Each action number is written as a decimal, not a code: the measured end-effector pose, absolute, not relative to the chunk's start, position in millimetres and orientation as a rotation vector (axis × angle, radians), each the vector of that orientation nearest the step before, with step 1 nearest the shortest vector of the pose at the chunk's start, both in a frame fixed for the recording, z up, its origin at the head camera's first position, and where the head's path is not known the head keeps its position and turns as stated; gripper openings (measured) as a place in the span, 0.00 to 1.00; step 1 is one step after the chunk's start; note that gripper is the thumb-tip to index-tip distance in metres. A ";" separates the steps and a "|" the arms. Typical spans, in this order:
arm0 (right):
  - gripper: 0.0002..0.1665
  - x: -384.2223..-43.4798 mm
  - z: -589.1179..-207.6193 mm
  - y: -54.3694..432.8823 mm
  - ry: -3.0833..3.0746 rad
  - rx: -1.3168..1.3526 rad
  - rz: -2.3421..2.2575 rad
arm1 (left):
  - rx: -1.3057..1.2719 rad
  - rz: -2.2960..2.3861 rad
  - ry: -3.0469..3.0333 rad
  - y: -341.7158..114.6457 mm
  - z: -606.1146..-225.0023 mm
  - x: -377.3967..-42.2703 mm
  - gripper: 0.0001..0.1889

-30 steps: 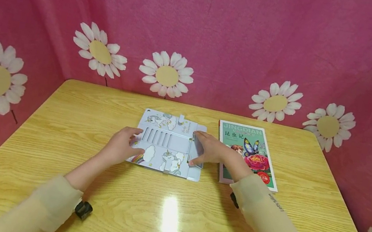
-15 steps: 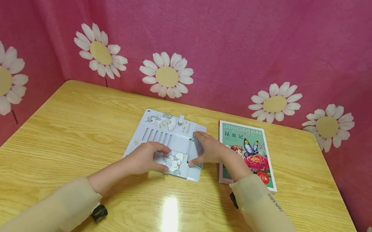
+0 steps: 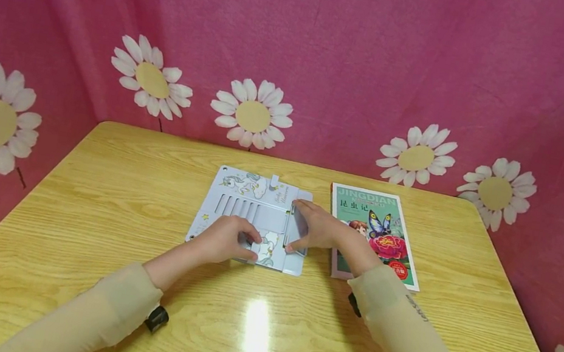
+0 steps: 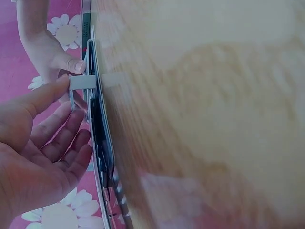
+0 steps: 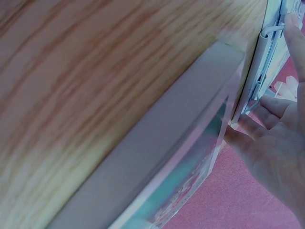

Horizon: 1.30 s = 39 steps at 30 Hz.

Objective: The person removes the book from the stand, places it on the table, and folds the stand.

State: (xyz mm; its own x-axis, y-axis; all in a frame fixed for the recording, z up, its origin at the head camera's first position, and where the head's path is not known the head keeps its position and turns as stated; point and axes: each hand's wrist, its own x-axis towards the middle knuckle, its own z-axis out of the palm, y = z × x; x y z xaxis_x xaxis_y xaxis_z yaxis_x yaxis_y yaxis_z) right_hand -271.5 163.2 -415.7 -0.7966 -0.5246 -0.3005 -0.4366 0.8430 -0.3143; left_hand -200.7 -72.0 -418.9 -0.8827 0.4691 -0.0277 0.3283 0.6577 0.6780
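A white book stand point(image 3: 271, 218) printed with unicorns, clouds and a row of slots lies flat mid-table in the head view. At its near edge is a small white page clip point(image 4: 82, 82), with my left hand point(image 3: 224, 239) pinching it between thumb and index finger; the other left fingers are loosely bent beside the stand's edge. My right hand point(image 3: 319, 229) grips the narrow flap at the stand's right side, thumb at the near end and fingers at the far end. A wire hook point(image 5: 272, 31) shows near the right thumb in the right wrist view.
Right of the stand lies a green-covered book point(image 3: 374, 206) with a butterfly and red flower, partly under my right forearm. Another clip point(image 3: 274, 181) sits on the stand's far edge. A pink curtain point(image 3: 333, 61) with daisies hangs behind the wooden table point(image 3: 137, 178).
My left hand has moved right and nearer along the stand, from its left part to the clip at the near edge. The right hand has stayed at the flap.
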 end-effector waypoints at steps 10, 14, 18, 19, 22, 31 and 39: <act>0.68 -270.9 -415.7 162.7 2.640 -0.709 -0.337 | 0.666 1.014 2.664 -71.9 -420.1 -201.3 0.17; 0.68 -271.0 -415.2 162.7 2.640 -0.714 -0.340 | 0.680 1.008 2.664 -71.8 -419.2 -201.8 0.17; 0.68 -270.0 -413.8 163.1 2.642 -0.715 -0.341 | 0.720 0.987 2.645 -72.4 -416.5 -205.9 0.19; 0.68 -269.6 -413.5 163.2 2.642 -0.716 -0.342 | 0.728 0.983 2.638 -72.4 -415.0 -207.5 0.20; 0.68 -269.1 -413.2 163.4 2.639 -0.713 -0.343 | 0.721 0.987 2.615 -71.9 -409.4 -214.8 0.24; 0.67 -269.8 -415.2 163.6 2.633 -0.715 -0.346 | 0.609 1.132 2.663 -66.4 -403.3 -255.0 0.29; 0.67 -272.0 -416.4 164.8 2.639 -0.749 -0.344 | 0.492 1.199 2.738 -58.7 -408.6 -295.5 0.32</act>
